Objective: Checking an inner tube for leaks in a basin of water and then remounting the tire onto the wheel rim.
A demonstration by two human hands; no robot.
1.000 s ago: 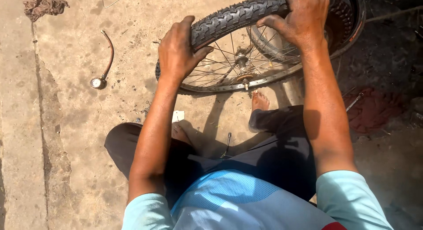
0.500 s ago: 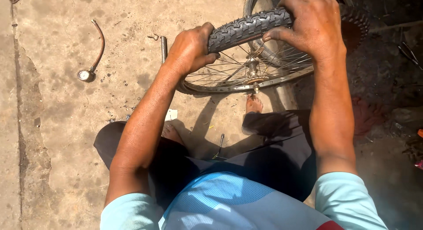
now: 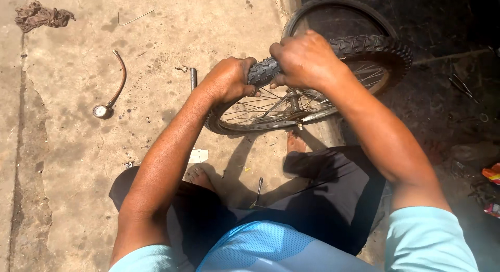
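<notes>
- At the top of the wheel, the fingers of the left hand (image 3: 229, 82) curl tightly over the knobby black tyre (image 3: 364, 47), clamping its tread from the near side.
- Just beside it, almost touching, the right hand (image 3: 304, 61) closes over the same stretch of tyre, fingers wrapped down across the tread and pressed together.
- Bicycle wheel (image 3: 271, 113): held tilted, its lower edge near the concrete floor (image 3: 156, 48); metal rim and thin spokes show below both hands.
- Second tyre (image 3: 338, 11): a black ring lying behind the wheel, on the dark ground at upper right.
- Bare feet and dark trousers of the seated person lie below the wheel; a slim metal tool (image 3: 258, 193) rests between the legs.
- Short metal rod (image 3: 193, 78): on the floor, left of the left hand.
- Pressure gauge with hose (image 3: 107, 102): farther left, well apart from the wheel.
- Crumpled rag (image 3: 41, 15): far upper-left corner of the floor.
</notes>
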